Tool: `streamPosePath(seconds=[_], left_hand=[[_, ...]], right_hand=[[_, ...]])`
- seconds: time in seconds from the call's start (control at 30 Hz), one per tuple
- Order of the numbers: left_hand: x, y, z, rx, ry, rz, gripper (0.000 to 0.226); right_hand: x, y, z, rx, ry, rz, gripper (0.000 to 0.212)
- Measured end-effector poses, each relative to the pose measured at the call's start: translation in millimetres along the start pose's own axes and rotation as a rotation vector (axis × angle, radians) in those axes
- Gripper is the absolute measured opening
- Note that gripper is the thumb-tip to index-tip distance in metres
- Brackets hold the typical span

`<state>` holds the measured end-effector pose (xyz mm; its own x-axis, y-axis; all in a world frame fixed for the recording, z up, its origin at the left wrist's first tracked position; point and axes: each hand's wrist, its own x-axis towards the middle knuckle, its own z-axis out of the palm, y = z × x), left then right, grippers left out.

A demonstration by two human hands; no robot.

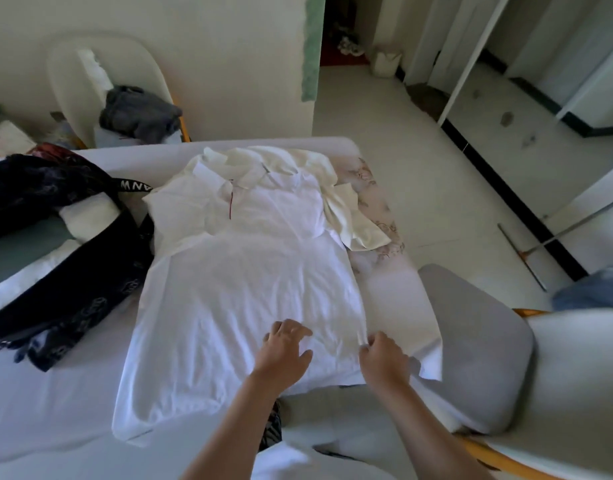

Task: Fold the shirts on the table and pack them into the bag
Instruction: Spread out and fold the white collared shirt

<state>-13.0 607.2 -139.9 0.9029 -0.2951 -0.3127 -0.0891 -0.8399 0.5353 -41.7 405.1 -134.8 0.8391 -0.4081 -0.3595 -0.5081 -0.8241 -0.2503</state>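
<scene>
Shirt (pixel 242 278), white and wrinkled, pinched by right hand (pixel 384 356).

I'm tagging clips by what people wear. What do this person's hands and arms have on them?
Nothing that shows. The left hand and right hand are bare: no gloves, rings or watch. The left forearm and right forearm are uncovered, with no sleeve in view.
</scene>
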Motion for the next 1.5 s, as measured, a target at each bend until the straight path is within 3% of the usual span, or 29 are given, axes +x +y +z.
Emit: streamPosePath(seconds=[0.1,0.23,0.27,0.33,0.37,0.5,0.6,0.67,0.73,0.87,1.0,1.1,1.27,1.4,1.5], left_hand=[[-9,7,-1,-0.020,-0.008,0.033,0.051],[-16,18,-2,-0.071,-0.072,0.047,0.074],[-18,22,-3,-0.123,-0.064,0.029,0.064],[-17,29,-9,-0.221,0.008,-0.020,0.015],[-17,33,-14,-0.254,0.060,-0.055,0.006],[-10,34,-43,-0.317,0.185,-0.111,0.009],[-8,30,-59,-0.364,0.134,-0.092,0.011],[-11,23,-62,-0.328,0.068,-0.082,0.043],[-14,12,-61,-0.184,0.030,-0.114,0.053],[-14,-3,-66,-0.279,0.147,-0.232,0.008],[-2,-4,-95,-0.314,0.230,-0.200,0.008],[15,-5,-122,-0.345,0.282,-0.170,0.015],[44,10,-141,-0.168,0.394,-0.131,0.079],[74,14,-155,0.015,0.465,-0.233,0.057],[83,-15,-171,0.045,0.302,-0.347,0.042]], right_hand=[[-5,-3,-4,0.018,-0.006,-0.091,0.014],[-10,-28,-29,0.555,-0.157,-0.094,0.012],[-11,-36,-36,0.633,-0.146,-0.117,0.013],[-15,-49,-49,0.776,-0.157,-0.174,0.027],[-18,-52,-54,0.814,-0.209,-0.204,0.037],[-19,-53,-57,0.620,-0.330,-0.343,0.066],[-19,-65,-60,0.925,-0.293,-0.330,0.052],[-16,-81,-70,1.051,-0.237,-0.331,0.031],[-5,-93,-79,0.979,-0.226,-0.399,0.025],[17,-109,-93,0.588,-0.312,-0.557,0.058],[41,-131,-109,0.282,0.100,-0.571,0.013],[61,-156,-121,0.374,0.282,-0.686,0.012],[89,-207,-140,0.497,0.016,-0.578,0.019],[113,-244,-145,0.526,0.008,-0.584,0.023],[142,-254,-154,0.536,0.080,-0.514,0.018]])
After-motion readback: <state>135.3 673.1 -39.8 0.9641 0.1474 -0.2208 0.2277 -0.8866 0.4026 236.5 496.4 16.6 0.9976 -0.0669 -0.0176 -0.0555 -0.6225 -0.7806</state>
